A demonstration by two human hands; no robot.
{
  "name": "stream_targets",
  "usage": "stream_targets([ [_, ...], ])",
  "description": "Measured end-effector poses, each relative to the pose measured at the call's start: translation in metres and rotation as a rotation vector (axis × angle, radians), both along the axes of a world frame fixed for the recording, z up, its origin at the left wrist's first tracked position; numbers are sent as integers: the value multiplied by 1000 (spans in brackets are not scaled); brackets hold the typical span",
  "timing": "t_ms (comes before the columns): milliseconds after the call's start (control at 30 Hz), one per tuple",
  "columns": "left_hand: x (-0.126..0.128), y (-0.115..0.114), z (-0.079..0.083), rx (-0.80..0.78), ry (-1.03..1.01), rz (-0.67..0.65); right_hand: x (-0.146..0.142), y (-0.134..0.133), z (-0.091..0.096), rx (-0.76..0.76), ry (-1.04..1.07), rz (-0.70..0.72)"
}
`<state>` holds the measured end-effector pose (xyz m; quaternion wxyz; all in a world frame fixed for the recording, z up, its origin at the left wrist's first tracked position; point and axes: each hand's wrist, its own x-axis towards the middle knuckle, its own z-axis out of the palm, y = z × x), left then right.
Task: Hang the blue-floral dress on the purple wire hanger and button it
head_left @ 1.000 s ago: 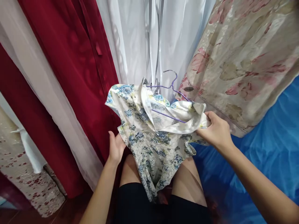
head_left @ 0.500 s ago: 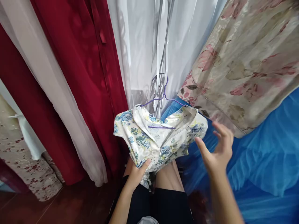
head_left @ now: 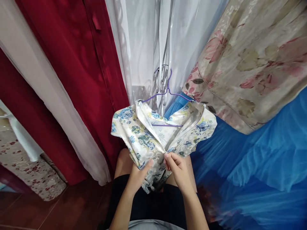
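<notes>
A small white dress with blue flowers (head_left: pixel 146 134) hangs on a purple wire hanger (head_left: pixel 168 94) over my knees. My left hand (head_left: pixel 139 174) grips the dress front from below, thumb over the cloth. My right hand (head_left: pixel 176 167) pinches the front opening of the dress at its middle, fingers closed on the fabric edge. Both hands are close together, just under the open collar. The lower part of the dress is bunched between my hands and lap.
Hanging garments surround me: a dark red dress (head_left: pixel 79 70) and a white sheer one (head_left: pixel 45 83) on the left, a white one (head_left: pixel 144 41) ahead, a beige floral one (head_left: pixel 251 60) at right. Blue tulle (head_left: pixel 259 166) fills the right side. Dark wood floor (head_left: pixel 72 210) lies lower left.
My right hand has come in from the open air at right and closed on the dress front. My left hand stays gripping the dress.
</notes>
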<state>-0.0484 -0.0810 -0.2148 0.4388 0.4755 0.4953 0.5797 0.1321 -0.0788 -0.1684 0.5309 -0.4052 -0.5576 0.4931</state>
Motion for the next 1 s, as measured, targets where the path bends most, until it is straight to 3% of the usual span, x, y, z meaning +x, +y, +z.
stream_targets([
  [100,-11,5,-4,180,78,502,5,-6,-6,-58,15,-17],
  [167,-11,5,-4,358,164,684,4,-8,-11,-81,15,-14],
  [200,-8,3,-3,409,224,646,3,-9,-13,-83,15,-12],
  [300,17,-2,5,417,415,208,0,-13,-12,-86,29,8],
  [367,37,-2,11,390,480,18,-1,-15,-8,-116,43,58],
  [467,59,0,17,384,451,2,2,-13,2,-172,50,125],
  [567,65,0,21,409,449,-3,9,-2,19,-187,89,91],
  [700,62,-3,28,377,580,-41,17,29,64,-165,180,29],
  [867,53,1,42,251,731,-174,12,73,133,-30,184,87],
  [1000,49,1,45,235,950,-234,6,91,159,42,200,61],
])
